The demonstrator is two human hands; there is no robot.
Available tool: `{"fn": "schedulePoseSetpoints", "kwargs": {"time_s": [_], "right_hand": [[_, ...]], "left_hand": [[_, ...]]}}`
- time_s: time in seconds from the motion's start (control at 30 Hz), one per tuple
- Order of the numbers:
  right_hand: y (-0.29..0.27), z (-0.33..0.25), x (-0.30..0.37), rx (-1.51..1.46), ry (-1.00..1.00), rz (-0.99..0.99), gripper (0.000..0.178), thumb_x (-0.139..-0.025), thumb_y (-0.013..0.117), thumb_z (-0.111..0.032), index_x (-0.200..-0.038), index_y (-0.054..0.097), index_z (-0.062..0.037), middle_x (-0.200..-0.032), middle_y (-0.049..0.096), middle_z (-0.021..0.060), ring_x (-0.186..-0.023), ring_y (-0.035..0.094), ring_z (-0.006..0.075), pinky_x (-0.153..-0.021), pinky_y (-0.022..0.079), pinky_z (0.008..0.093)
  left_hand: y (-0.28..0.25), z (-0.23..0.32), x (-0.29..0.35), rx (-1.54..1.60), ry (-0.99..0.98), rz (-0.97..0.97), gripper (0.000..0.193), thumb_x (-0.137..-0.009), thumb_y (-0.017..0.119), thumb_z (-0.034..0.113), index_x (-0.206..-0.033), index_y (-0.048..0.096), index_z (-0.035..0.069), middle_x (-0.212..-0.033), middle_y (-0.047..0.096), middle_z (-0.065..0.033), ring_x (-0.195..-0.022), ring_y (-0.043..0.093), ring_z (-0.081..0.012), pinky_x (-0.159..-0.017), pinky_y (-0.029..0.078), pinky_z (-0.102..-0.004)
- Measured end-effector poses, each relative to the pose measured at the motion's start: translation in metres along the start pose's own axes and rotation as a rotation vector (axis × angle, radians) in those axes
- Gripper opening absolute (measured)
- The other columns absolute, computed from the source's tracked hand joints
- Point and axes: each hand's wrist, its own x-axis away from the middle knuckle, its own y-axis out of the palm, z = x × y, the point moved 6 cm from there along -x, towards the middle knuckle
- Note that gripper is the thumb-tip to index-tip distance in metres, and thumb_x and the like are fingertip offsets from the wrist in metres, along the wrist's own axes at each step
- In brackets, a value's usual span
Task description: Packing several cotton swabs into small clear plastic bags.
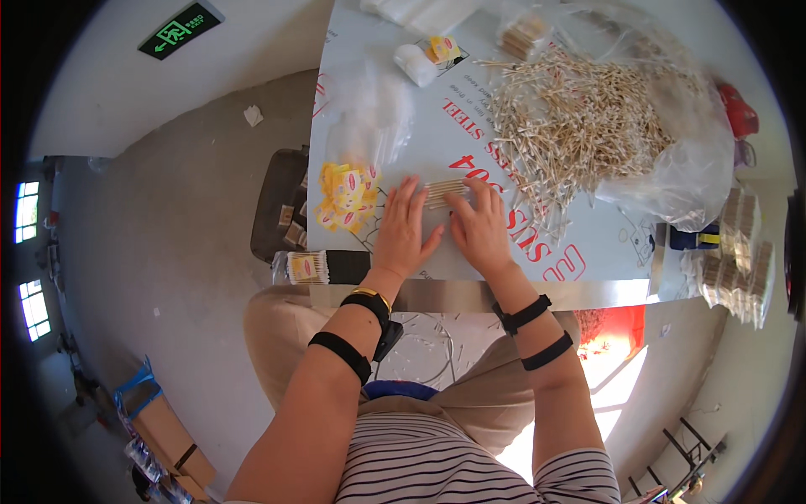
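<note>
A small row of cotton swabs (445,193) lies side by side on the tabletop between my hands. My left hand (403,231) rests at the left end of the row, its fingers stretched out and its thumb apart. At the other end, the fingertips of my right hand (482,225) touch the swabs, with the fingers slightly bent and spread. Left of my left hand is a pile of small yellow and white paper cards (346,197). A large heap of loose cotton swabs (579,126) spreads across the table's right side.
Clear plastic bags (369,118) lie beyond the cards, and a bigger clear bag (693,181) borders the heap. A filled swab pack (307,268) sits at the front left edge. Stacked swab packs (736,269) stand beyond the right edge. A dark bin (273,202) is at the left.
</note>
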Motion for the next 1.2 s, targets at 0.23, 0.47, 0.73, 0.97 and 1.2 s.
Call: {"fn": "schedulePoseSetpoints", "kwargs": {"time_s": [0.23,0.47,0.73,0.97,1.2], "right_hand": [[0.001,-0.001,-0.007,0.001,0.013,0.007,0.036,-0.083,0.067,-0.005,-0.118,0.068,-0.0116,-0.134,0.053,0.0165,-0.122,0.052,0.0394,-0.105,0.043,0.0499],[0.006,-0.003,-0.020,0.035,0.021,-0.025,0.030,-0.083,0.068,-0.009,-0.113,0.069,-0.0095,-0.131,0.055,0.0159,-0.122,0.053,0.0371,-0.102,0.044,0.0484],[0.002,-0.002,-0.027,0.060,0.059,-0.005,0.031,-0.084,0.068,-0.009,-0.116,0.068,-0.0090,-0.131,0.055,0.0165,-0.119,0.054,0.0373,-0.101,0.045,0.0481],[-0.030,0.019,0.003,-0.109,0.245,0.094,0.032,-0.084,0.073,-0.004,-0.115,0.066,-0.0075,-0.114,0.058,0.0144,-0.110,0.056,0.0368,-0.096,0.047,0.0468],[-0.080,0.085,0.011,0.151,0.287,0.124,0.026,-0.081,0.073,-0.001,-0.105,0.071,-0.0118,-0.106,0.057,0.0098,-0.101,0.055,0.0336,-0.091,0.047,0.0455]], "left_hand": [[0.001,0.000,0.001,-0.016,0.009,-0.013,0.068,-0.094,0.066,0.037,-0.146,0.044,-0.001,-0.159,0.037,-0.0232,-0.151,0.034,-0.0415,-0.125,0.026,-0.0566],[0.002,-0.002,0.002,-0.023,0.012,-0.021,0.068,-0.095,0.065,0.038,-0.147,0.045,-0.001,-0.160,0.036,-0.0223,-0.152,0.032,-0.0406,-0.126,0.025,-0.0566],[0.001,0.004,-0.001,-0.012,0.024,-0.067,0.068,-0.096,0.065,0.038,-0.153,0.044,0.008,-0.163,0.034,-0.0210,-0.154,0.029,-0.0396,-0.127,0.022,-0.0560],[0.002,0.006,0.000,-0.140,0.015,-0.138,0.069,-0.097,0.063,0.039,-0.158,0.041,0.017,-0.165,0.033,-0.0147,-0.153,0.029,-0.0410,-0.127,0.021,-0.0576],[0.005,0.004,0.000,-0.124,0.034,-0.120,0.069,-0.097,0.062,0.040,-0.159,0.041,0.016,-0.165,0.033,-0.0142,-0.153,0.029,-0.0418,-0.127,0.020,-0.0584]]}}
